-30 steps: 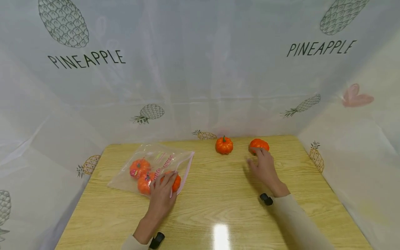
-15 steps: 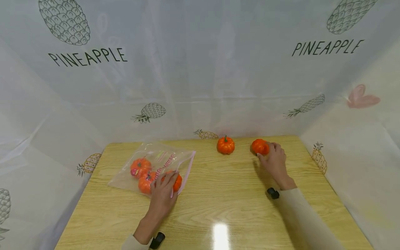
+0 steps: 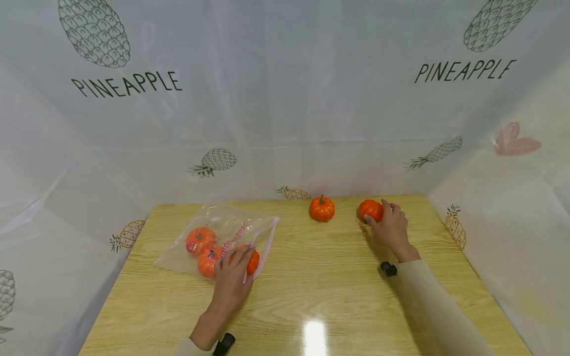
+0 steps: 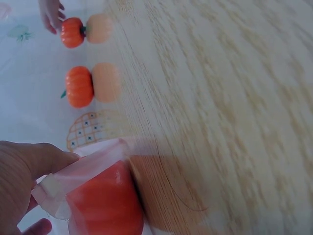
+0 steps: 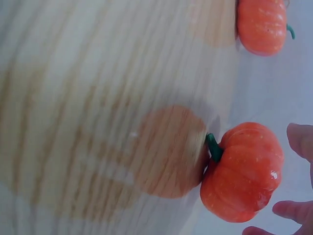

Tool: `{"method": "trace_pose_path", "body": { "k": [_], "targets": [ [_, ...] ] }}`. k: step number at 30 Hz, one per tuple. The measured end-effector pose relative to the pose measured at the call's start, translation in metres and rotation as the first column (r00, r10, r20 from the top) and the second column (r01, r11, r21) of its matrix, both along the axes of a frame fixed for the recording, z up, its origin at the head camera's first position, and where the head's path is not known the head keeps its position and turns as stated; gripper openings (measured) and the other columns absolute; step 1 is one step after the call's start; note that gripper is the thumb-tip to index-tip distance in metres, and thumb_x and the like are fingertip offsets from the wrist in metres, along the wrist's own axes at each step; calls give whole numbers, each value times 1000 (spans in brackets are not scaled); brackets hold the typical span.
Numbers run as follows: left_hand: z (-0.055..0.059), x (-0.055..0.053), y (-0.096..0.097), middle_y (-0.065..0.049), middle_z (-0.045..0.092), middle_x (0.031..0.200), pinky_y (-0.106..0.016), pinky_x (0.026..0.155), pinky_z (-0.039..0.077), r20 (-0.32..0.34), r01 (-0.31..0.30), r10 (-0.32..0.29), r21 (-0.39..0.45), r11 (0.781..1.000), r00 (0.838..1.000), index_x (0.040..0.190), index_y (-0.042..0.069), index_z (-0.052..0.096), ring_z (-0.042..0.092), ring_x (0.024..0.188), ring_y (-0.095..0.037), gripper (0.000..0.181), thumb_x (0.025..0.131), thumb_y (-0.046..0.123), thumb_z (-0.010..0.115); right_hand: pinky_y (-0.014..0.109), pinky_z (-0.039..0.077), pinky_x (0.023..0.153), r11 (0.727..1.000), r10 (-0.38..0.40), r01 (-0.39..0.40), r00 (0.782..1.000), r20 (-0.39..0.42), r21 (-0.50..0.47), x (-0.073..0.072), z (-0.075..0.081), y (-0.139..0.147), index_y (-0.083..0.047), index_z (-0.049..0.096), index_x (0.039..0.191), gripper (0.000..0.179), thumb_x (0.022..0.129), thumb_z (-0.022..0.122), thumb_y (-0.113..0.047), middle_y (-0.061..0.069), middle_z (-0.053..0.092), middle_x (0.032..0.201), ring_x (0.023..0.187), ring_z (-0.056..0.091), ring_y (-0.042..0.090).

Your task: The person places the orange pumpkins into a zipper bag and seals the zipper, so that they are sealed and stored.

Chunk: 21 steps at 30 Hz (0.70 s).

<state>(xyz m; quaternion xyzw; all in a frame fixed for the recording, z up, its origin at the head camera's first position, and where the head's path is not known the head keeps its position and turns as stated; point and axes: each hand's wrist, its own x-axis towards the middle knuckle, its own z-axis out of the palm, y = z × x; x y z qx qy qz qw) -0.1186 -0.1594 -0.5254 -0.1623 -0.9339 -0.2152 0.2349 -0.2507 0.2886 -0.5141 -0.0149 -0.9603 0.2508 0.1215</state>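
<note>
Lower left of the head view, the left hand (image 3: 231, 274) grips a clear bag (image 3: 230, 226) holding three pumpkins (image 3: 200, 240). Right of centre, the right hand (image 3: 393, 228), spread and released, is beside a tipped pumpkin (image 3: 371, 210).

You are working in a small curtained-off booth; whether a home, lab or office lies beyond it, you cannot tell from here. Pale sheeting (image 3: 276, 109) closes off the far side and both flanks, with folds and creases running through it like a shower curtain's. It carries printed pineapples (image 3: 94, 33), the word "PINEAPPLE" (image 3: 126, 84) in dark capitals on the left and again on the right, and a pink heart-like print (image 3: 516, 140). In front of you the wood-grain surface (image 3: 311, 282) runs back to the sheeting, and its glossy top shows a bright patch of reflected light (image 3: 314, 337) near you. Small black devices (image 3: 388, 269) sit at both your wrists (image 3: 407, 253).
</note>
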Motion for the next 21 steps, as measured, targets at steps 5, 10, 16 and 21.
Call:
{"method": "trace_pose_path", "body": {
  "k": [5,10,16,21],
  "targets": [
    [0,1,0,-11,66,139,-62,95,37,8,-2,2,0,1000,1000,139,2,67,50,127,-41,69,74,-7,88,78,31,106,1000,-8,7,997,79,3,-4,2,-1,13,32,157,80,104,66,-36,49,36,148,131,37,68],
    [1,1,1,-11,66,139,-62,95,37,10,-5,5,-4,1000,1000,139,2,67,50,127,-40,68,74,-7,88,75,34,104,1000,-6,6,991,133,1,-7,1,-1,11,32,157,77,106,61,-39,48,41,144,127,41,67],
    [1,0,1,-11,66,139,-62,94,37,14,-8,8,-10,1000,1000,139,2,68,51,127,-40,68,75,-6,88,72,39,99,999,-1,7,990,141,-46,-10,0,0,14,33,152,74,107,60,-39,48,47,138,119,47,65],
    [0,0,1,-12,67,139,-62,95,37,6,-6,6,-6,1000,1000,138,2,68,51,126,-41,68,74,-6,89,69,43,98,995,-5,18,991,134,-95,-10,-1,1,16,35,148,74,106,62,-38,47,51,133,116,51,63]
  ]
}}
